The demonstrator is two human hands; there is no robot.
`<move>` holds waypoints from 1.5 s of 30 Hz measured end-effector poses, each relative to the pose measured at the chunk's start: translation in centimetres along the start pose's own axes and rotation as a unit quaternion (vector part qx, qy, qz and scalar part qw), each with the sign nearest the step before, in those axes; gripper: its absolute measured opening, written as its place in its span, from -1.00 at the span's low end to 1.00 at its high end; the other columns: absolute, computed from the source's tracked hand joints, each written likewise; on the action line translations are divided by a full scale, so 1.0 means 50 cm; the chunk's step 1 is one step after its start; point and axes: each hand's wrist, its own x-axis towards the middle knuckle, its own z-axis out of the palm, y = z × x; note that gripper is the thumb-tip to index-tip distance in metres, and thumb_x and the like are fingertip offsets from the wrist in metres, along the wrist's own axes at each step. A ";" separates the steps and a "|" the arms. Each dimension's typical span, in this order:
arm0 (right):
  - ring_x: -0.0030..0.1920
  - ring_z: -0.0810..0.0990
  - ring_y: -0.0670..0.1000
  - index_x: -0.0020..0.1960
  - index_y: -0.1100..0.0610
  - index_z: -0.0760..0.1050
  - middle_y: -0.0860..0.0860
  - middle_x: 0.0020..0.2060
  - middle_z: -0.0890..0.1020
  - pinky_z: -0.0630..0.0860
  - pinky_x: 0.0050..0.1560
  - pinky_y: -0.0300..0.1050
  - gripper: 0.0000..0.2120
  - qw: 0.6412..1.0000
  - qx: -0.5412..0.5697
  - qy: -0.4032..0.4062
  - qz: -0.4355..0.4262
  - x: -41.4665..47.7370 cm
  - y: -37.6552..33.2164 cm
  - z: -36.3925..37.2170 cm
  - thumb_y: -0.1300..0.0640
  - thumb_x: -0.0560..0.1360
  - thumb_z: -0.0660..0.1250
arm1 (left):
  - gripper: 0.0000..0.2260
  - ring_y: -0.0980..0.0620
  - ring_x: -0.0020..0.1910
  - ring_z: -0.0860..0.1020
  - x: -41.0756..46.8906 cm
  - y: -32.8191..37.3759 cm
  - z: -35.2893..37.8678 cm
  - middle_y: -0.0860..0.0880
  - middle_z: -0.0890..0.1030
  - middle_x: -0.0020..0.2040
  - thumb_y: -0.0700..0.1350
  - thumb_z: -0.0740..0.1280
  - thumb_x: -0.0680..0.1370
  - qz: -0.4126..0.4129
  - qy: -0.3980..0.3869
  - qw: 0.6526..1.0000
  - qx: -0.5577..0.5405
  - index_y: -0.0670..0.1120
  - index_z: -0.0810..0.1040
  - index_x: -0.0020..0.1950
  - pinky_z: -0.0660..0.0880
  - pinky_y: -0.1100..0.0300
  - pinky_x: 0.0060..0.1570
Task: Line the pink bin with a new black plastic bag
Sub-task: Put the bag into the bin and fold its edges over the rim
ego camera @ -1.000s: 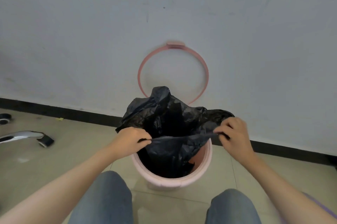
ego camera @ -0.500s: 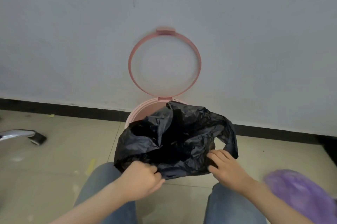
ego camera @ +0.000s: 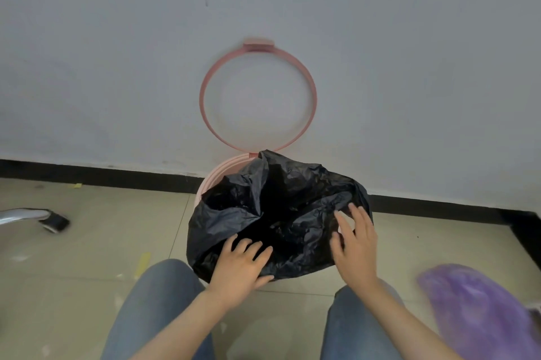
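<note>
Head view: both hands flat, fingers spread, gripping nothing, left hand at 7 o'clock and right hand at 4 on black bag draped over pink bin.

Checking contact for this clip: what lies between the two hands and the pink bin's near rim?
In the head view, only the black bag: it drapes over the bin's near rim, and the left hand and right hand press on it, fingers spread.

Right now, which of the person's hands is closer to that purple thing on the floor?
The right hand. It lies on the black bag at its right side, toward the purple thing; the left hand presses the bag's near left edge, farther away.
</note>
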 end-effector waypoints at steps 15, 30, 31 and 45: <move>0.43 0.14 0.28 0.38 0.14 0.29 0.27 0.43 0.23 0.18 0.38 0.19 -0.56 0.970 0.073 -0.050 0.226 0.051 -0.054 0.045 0.10 0.53 0.22 | -0.35 -0.38 0.39 0.20 0.051 -0.100 -0.059 -0.27 0.07 0.51 0.20 0.20 0.49 -0.283 0.043 0.950 -0.126 0.14 -0.05 0.47 0.41 -0.21 0.19; 0.46 0.15 0.19 0.46 0.14 0.09 0.22 0.46 0.20 0.16 0.46 0.14 -0.47 0.912 0.232 -0.177 0.289 0.105 -0.025 0.048 -0.02 0.57 0.14 | -0.37 -0.22 0.45 0.17 0.006 -0.150 -0.024 -0.19 -0.02 0.53 0.08 0.19 0.56 -0.352 -0.019 0.883 -0.310 0.01 -0.11 0.49 0.28 -0.06 0.35; 0.47 0.11 0.20 0.45 0.15 0.13 0.25 0.46 0.17 0.14 0.46 0.14 -0.49 0.931 0.190 -0.156 0.270 0.095 -0.031 0.040 0.00 0.57 0.14 | -0.41 -0.23 0.44 0.19 -0.003 -0.138 -0.029 -0.21 0.06 0.52 0.07 0.18 0.56 -0.349 -0.013 0.897 -0.269 -0.03 -0.02 0.49 0.30 -0.07 0.34; 0.50 0.06 0.01 0.49 0.07 -0.17 0.04 0.52 0.03 0.06 0.50 -0.04 -0.37 0.872 0.372 -0.220 0.232 0.036 -0.046 0.064 0.06 0.58 0.13 | -0.13 -0.27 0.43 0.22 -0.041 -0.065 -0.026 -0.25 0.38 0.38 0.34 -0.38 0.44 -0.263 -0.013 0.947 -0.185 -0.16 0.41 0.32 0.26 -0.17 0.35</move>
